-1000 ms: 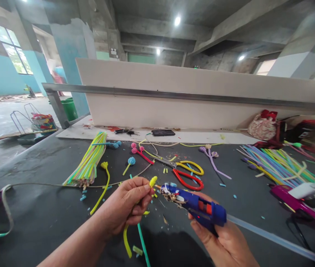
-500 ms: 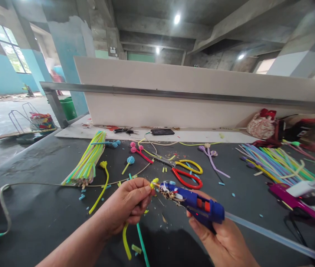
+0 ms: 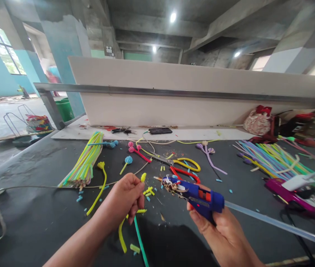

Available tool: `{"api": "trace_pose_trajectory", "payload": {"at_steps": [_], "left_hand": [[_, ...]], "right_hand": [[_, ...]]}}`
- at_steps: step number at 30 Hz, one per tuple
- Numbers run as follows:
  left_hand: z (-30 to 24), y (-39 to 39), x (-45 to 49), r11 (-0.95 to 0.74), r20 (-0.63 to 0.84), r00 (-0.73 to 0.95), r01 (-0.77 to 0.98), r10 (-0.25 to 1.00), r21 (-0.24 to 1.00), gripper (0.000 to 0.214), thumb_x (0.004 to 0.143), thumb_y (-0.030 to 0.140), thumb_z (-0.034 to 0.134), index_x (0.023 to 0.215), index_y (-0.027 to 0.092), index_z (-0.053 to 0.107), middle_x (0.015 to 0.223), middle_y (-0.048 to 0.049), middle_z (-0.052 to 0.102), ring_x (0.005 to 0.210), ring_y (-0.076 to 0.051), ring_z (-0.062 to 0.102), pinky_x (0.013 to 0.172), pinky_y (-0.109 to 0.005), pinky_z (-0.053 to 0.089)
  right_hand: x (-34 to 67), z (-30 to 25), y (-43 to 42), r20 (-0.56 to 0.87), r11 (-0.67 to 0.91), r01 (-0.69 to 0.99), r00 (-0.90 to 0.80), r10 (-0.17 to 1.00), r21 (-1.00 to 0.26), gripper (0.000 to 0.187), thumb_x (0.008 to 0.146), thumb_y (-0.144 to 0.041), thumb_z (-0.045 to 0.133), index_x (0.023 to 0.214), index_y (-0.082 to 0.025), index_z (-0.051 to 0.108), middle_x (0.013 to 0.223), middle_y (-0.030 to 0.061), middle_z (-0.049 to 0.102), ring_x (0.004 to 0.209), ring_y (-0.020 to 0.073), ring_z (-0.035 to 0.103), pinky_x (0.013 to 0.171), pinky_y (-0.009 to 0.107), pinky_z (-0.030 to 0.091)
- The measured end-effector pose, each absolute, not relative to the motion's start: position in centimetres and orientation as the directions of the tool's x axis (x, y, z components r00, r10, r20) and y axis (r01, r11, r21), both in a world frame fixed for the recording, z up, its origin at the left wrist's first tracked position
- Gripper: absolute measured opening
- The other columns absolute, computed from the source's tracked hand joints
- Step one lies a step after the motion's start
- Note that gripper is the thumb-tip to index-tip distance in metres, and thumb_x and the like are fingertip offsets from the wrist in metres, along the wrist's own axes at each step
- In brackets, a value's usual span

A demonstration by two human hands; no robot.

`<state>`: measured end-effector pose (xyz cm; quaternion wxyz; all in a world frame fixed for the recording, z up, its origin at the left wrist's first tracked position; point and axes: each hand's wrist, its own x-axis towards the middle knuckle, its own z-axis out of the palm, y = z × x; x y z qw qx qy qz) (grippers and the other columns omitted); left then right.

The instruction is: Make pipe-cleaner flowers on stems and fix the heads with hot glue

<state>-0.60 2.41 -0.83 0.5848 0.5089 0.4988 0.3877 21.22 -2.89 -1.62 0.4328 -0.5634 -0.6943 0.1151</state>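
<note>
My left hand (image 3: pixel 129 196) pinches a small yellow pipe cleaner piece (image 3: pixel 143 177), its tip poking up past the thumb and forefinger. In my right hand (image 3: pixel 221 230) is a blue hot glue gun (image 3: pixel 193 194), its nozzle pointing left, a short gap from the yellow piece. Dried glue and debris crust its front, and a long clear glue stick (image 3: pixel 274 222) runs out of the back. Short yellow cut pieces (image 3: pixel 149 191) lie on the table just right of my left hand. A green pipe cleaner (image 3: pixel 140 241) lies below that hand.
Scissors (image 3: pixel 185 167) with yellow and red handles lie beyond the glue gun. A bundle of yellow-green pipe cleaners (image 3: pixel 83 159) is at left, more coloured ones (image 3: pixel 268 157) at right. A phone (image 3: pixel 160 131) rests by the white board. A magenta device (image 3: pixel 288 193) sits at right.
My left hand has drawn left and slightly up with the yellow piece, away from the glue gun's nozzle. Short yellow pieces on the table now show. The view has shifted slightly.
</note>
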Motion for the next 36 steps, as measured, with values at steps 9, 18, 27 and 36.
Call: {"api": "trace_pose_trajectory", "payload": {"at_steps": [9,18,27,36], "left_hand": [[-0.1,1.8,-1.0,0.212,-0.112,0.316,-0.304,0.942,0.929,0.024,0.079,0.035,0.06,0.068,0.015,0.054,0.055,0.0007,0.057,0.04,-0.008,0.047,0.042,-0.021,0.047],[0.0,1.3,-0.6,0.282,-0.145,0.375,-0.341,0.915,0.897,0.02,0.083,0.031,0.055,0.071,0.015,0.054,0.049,0.0021,0.052,0.037,-0.008,0.042,0.036,-0.021,0.045],[-0.2,1.4,-0.6,0.241,-0.115,0.371,-0.312,0.921,0.919,0.021,0.083,0.033,0.055,0.071,0.016,0.053,0.05,0.0021,0.053,0.038,-0.008,0.042,0.038,-0.022,0.046],[-0.6,1.3,-0.5,0.197,-0.101,0.348,-0.253,0.932,0.947,0.021,0.086,0.031,0.051,0.072,0.016,0.052,0.05,0.0025,0.053,0.038,-0.008,0.044,0.038,-0.022,0.045]], "right_hand": [[21.2,-2.5,-3.3,0.469,0.367,0.617,0.004,0.883,-0.696,0.036,0.085,-0.035,0.054,0.12,-0.025,0.052,0.092,0.0047,0.072,0.076,0.0221,0.07,0.072,0.032,0.058],[21.4,-2.3,-3.3,0.457,0.367,0.691,-0.06,0.887,-0.622,0.036,0.087,-0.032,0.051,0.122,-0.025,0.048,0.107,0.0066,0.068,0.094,0.023,0.067,0.082,0.033,0.055],[21.2,-2.5,-3.4,0.478,0.421,0.723,-0.143,0.867,-0.548,0.036,0.089,-0.031,0.048,0.125,-0.028,0.043,0.119,0.0071,0.062,0.107,0.0233,0.061,0.086,0.033,0.053],[21.7,-2.7,-3.1,0.467,0.39,0.763,-0.131,0.875,-0.516,0.039,0.09,-0.031,0.048,0.127,-0.03,0.041,0.121,0.0049,0.061,0.11,0.024,0.06,0.085,0.031,0.053]]}}
